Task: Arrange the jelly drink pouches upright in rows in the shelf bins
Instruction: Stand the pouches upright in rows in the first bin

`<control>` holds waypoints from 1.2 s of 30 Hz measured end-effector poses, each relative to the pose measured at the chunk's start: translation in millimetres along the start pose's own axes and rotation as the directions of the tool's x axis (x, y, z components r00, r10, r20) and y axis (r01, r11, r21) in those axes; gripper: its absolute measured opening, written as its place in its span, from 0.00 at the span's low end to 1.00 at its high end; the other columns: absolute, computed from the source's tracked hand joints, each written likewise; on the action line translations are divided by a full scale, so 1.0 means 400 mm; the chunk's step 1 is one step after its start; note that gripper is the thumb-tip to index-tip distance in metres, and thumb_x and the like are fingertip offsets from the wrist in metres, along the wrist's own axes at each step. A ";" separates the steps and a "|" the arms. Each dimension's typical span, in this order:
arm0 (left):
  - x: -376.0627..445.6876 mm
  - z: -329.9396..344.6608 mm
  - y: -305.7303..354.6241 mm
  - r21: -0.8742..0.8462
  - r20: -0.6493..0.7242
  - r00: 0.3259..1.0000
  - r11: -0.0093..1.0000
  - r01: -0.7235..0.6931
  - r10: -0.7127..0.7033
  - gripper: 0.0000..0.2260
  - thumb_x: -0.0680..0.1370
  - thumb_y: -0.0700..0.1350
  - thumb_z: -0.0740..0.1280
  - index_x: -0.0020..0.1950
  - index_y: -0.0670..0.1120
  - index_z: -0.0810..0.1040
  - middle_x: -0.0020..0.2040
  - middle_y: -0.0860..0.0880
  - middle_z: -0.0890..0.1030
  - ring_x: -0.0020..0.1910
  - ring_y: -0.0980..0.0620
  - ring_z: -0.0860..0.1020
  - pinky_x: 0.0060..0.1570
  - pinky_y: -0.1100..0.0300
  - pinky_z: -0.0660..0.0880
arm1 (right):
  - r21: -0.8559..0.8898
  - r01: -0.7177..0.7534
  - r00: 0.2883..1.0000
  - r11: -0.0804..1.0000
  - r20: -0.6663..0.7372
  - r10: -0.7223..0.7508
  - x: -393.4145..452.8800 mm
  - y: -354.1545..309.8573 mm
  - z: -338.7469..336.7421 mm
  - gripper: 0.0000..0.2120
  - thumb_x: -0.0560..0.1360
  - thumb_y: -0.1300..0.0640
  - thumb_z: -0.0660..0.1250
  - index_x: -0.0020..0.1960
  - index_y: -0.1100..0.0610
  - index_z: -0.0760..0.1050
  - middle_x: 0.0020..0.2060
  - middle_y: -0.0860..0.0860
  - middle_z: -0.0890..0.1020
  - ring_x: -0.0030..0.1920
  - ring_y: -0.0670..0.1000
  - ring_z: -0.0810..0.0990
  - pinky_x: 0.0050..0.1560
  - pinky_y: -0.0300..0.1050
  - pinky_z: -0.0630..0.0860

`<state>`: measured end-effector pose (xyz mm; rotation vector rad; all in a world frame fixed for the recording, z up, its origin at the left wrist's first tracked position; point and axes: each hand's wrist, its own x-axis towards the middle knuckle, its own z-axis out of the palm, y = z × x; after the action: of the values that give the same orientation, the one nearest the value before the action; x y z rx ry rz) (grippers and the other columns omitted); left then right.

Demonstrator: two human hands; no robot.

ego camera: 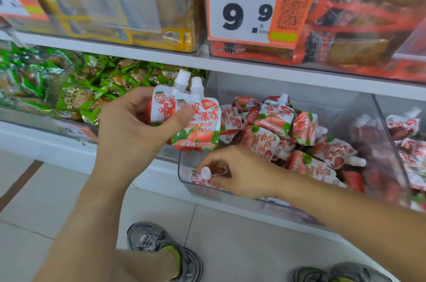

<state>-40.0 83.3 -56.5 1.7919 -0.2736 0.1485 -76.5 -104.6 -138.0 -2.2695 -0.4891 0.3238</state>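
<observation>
Your left hand [136, 125] grips two strawberry jelly pouches [196, 120] upright, thumb pressed across their fronts and fingers curled behind, white caps pointing up — you hold them just above the front left corner of the clear bin [184, 178]. Your right hand [239, 171] reaches into that same corner and pinches the white cap of another pouch [202, 175] lying low against the bin's front wall.

Behind your right hand the rest of the pouches lie in a loose heap [299, 139] that fills the middle and back of the bin, spouts pointing every way, none standing in a row. A clear divider wall [387, 134] on the right separates this bin from the next, which holds more of the same pouches [405, 129].

To the left, a neighbouring bin is packed with green-wrapped snacks [69, 83]. The white shelf edge [276, 72] hangs close above the bin's opening — its underside sits just over the raised caps. On the shelf above, an orange price tag [253, 10] reads 9.9 in front of red packets [368, 28], with yellow packets [161, 5] to the left. Your grey shoes [161, 249] stand on the tiled floor below.
</observation>
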 end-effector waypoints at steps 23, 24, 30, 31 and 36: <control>0.008 -0.023 -0.005 0.012 0.000 0.999 0.999 0.032 -0.032 0.20 0.62 0.55 0.76 0.49 0.48 0.82 0.41 0.54 0.86 0.40 0.55 0.84 0.35 0.56 0.81 | -0.866 0.176 0.984 0.468 0.168 -0.059 0.097 0.086 -0.055 0.25 0.72 0.57 0.70 0.68 0.54 0.72 0.67 0.57 0.70 0.67 0.60 0.65 0.65 0.55 0.68; 0.009 -0.025 -0.006 0.016 -0.006 0.999 0.999 0.035 -0.035 0.19 0.62 0.55 0.76 0.49 0.48 0.82 0.41 0.54 0.86 0.40 0.55 0.84 0.36 0.56 0.82 | -0.896 0.125 0.990 0.427 0.083 -0.116 0.088 0.090 -0.056 0.23 0.73 0.56 0.70 0.67 0.56 0.72 0.64 0.58 0.72 0.65 0.60 0.67 0.64 0.53 0.66; 0.009 -0.021 0.003 0.020 -0.034 0.999 0.999 0.039 -0.038 0.17 0.63 0.54 0.76 0.48 0.49 0.82 0.40 0.56 0.85 0.40 0.58 0.84 0.35 0.59 0.81 | -0.490 -0.126 0.961 0.863 -0.277 -0.017 0.029 0.050 -0.036 0.21 0.74 0.38 0.67 0.55 0.55 0.76 0.51 0.50 0.75 0.44 0.51 0.78 0.42 0.51 0.79; 0.009 -0.020 0.003 0.025 -0.032 0.999 0.999 0.039 -0.038 0.18 0.63 0.55 0.76 0.48 0.49 0.82 0.40 0.56 0.85 0.39 0.58 0.84 0.35 0.60 0.81 | -0.435 -0.131 0.961 0.891 -0.275 0.007 0.026 0.040 -0.032 0.18 0.73 0.39 0.68 0.48 0.55 0.76 0.45 0.49 0.77 0.40 0.50 0.78 0.38 0.50 0.78; 0.006 -0.014 0.002 0.054 -0.022 0.999 0.998 0.032 -0.031 0.19 0.62 0.55 0.76 0.49 0.49 0.82 0.40 0.57 0.85 0.39 0.58 0.84 0.34 0.59 0.82 | -0.382 -0.093 0.995 0.919 0.007 0.104 0.016 0.008 -0.030 0.09 0.76 0.47 0.67 0.51 0.52 0.75 0.42 0.49 0.81 0.43 0.50 0.78 0.39 0.45 0.72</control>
<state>-37.6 88.4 -53.7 1.8470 -0.2283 0.1540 -65.6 -111.6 -132.9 -2.6795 -0.4855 0.3336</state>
